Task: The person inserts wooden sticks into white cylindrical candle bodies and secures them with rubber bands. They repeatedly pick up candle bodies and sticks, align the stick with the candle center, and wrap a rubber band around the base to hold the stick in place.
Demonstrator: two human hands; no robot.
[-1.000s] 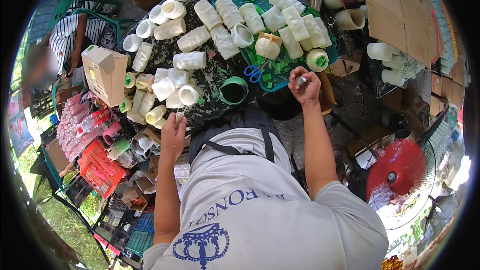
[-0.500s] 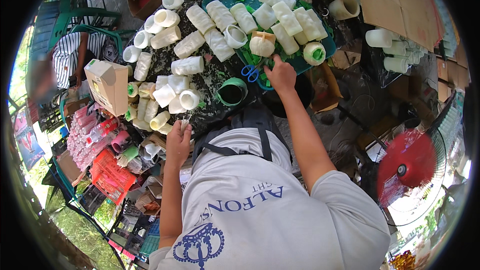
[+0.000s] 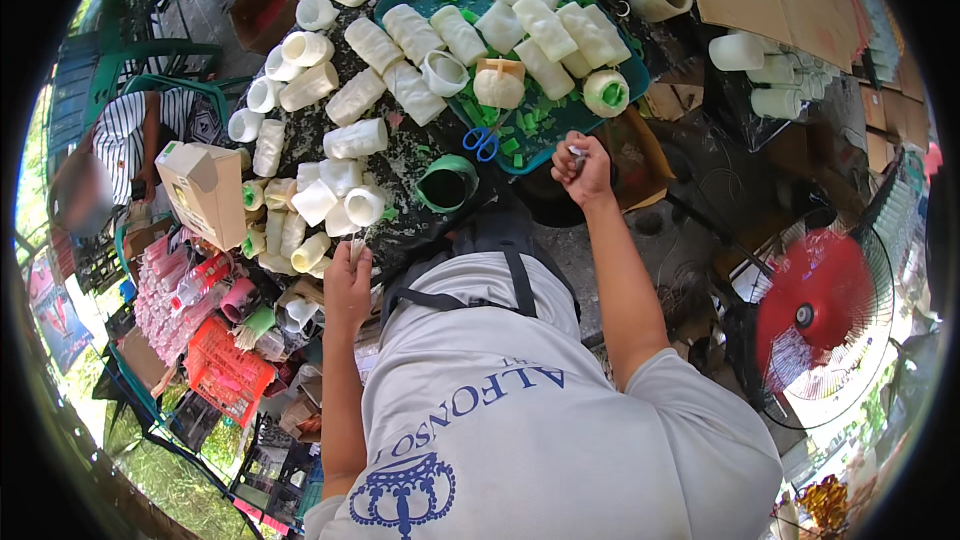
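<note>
My right hand [image 3: 582, 170] is closed just past the near right corner of a teal tray [image 3: 565, 123], above a brown carton and a dark round container. A small silvery thing shows between its fingers, too small to name. Near the table's front left edge, my left hand [image 3: 348, 278] pinches a thin pale piece whose kind I cannot make out. Blue-handled scissors [image 3: 482, 144] lie on the tray beside green scraps [image 3: 525, 122]. On the tray, too, rest a cream cup-like piece with a tan band [image 3: 499, 83] and several white textured cylinders [image 3: 545, 28].
More white cylinders [image 3: 355, 138] cover the dark table. A green cup [image 3: 446, 184] sits near its front edge. At left stand a cardboard box [image 3: 202, 194] and an orange basket [image 3: 228, 370]; a person sits beyond. A red fan [image 3: 804, 315] stands at right beside the brown carton [image 3: 640, 162].
My right hand has left the tray beside the scissors and moved right and slightly nearer, now with its fingers curled. My left hand stays almost in place. The view has shifted slightly.
</note>
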